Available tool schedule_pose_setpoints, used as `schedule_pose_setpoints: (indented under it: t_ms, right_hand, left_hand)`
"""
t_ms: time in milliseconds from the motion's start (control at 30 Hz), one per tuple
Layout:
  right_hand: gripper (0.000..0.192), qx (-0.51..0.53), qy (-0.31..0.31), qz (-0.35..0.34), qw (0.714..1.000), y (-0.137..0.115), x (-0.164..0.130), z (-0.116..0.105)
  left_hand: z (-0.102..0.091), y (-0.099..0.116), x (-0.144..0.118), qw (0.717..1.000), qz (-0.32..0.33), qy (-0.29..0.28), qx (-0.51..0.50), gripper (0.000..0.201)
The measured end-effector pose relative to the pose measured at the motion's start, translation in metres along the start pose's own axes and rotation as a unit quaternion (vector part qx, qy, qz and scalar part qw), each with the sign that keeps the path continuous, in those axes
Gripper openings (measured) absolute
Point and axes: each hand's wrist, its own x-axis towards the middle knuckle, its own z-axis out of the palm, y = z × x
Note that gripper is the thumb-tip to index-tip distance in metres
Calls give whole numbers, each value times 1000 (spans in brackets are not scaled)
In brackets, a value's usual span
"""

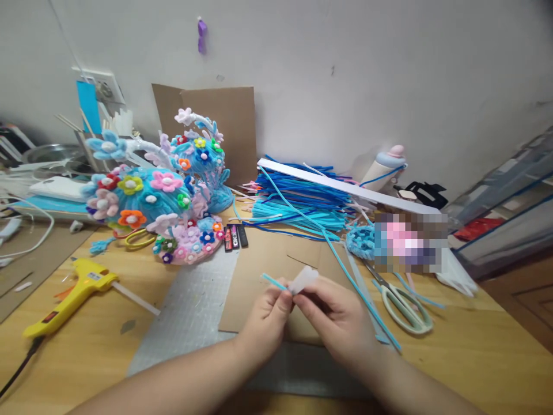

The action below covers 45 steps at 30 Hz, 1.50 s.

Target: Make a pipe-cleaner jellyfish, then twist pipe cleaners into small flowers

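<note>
Your left hand (264,314) pinched a thin, fuzzy blue pipe cleaner (273,282) and your right hand (334,314) pinched a small, soft white piece (303,279), just above the brown cardboard sheet (268,259). Both looked light and bendy, so you likely needed to grip near the ends.

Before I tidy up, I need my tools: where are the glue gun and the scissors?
glue gun (71,300): head view, on its yellow body.
scissors (406,308): head view, on the pale green handles.
</note>
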Motion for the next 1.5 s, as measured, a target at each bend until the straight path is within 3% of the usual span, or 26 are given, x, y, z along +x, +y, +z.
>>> schedule_pose_setpoints:
  t_ms: [133, 367, 633, 700, 800, 867, 967, 1033, 1100, 1167, 1200, 1300, 1400, 1500]
  right_hand:
    - [13, 10, 1, 21, 1000, 4, 4, 3]
    - [16, 41, 11, 66, 997, 1, 7, 4]
    - [13, 106, 20, 108, 988, -3, 6, 7]
    - [16, 95, -13, 122, 988, -5, 7, 1]
    - [25, 102, -160, 184, 965, -1, 10, -12]
    - [28, 179, -240, 256, 919, 6, 13, -20]
    - [25, 290, -288, 348, 844, 17, 17, -26]
    - [20, 286, -296, 372, 832, 19, 19, -26]
    - [14, 199, -275, 340, 877, 17, 19, -25]
    - [13, 41, -237, 247, 939, 11, 18, -22]
    - [15, -46, -222, 192, 955, 8, 16, -20]
    - [17, -239, -203, 52, 948, 0, 10, -16]
    - [17, -296, -193, -23, 935, -3, 4, -13]
    - [18, -285, -162, -45, 944, -2, 2, -12]
  left_hand:
    - [2, -2, 2, 999, -5, 43, 19, 48]
    - [3, -7, 8, 998, -23, 38, -38, 40]
    - [-5, 11, 8, 996, 3, 43, 81, 37]
    - [-14, 20, 10, 993, 15, 39, 113, 36]
    - [-28, 37, 13, 992, -26, -32, 122, 38]
    - [-34, 49, 15, 978, -89, -141, 126, 39]
    - [-35, 62, 16, 925, -144, -304, 178, 34]
    - [-32, 63, 16, 895, -143, -342, 247, 29]
    - [-30, 60, 15, 866, -123, -326, 360, 28]
    - [-29, 53, 13, 824, -98, -287, 479, 28]
    - [-28, 50, 12, 803, -88, -271, 524, 27]
    - [-25, 42, 8, 772, -90, -236, 584, 28]
    - [-22, 37, 6, 794, -108, -188, 568, 26]
    - [-22, 34, 8, 866, -120, -134, 466, 24]
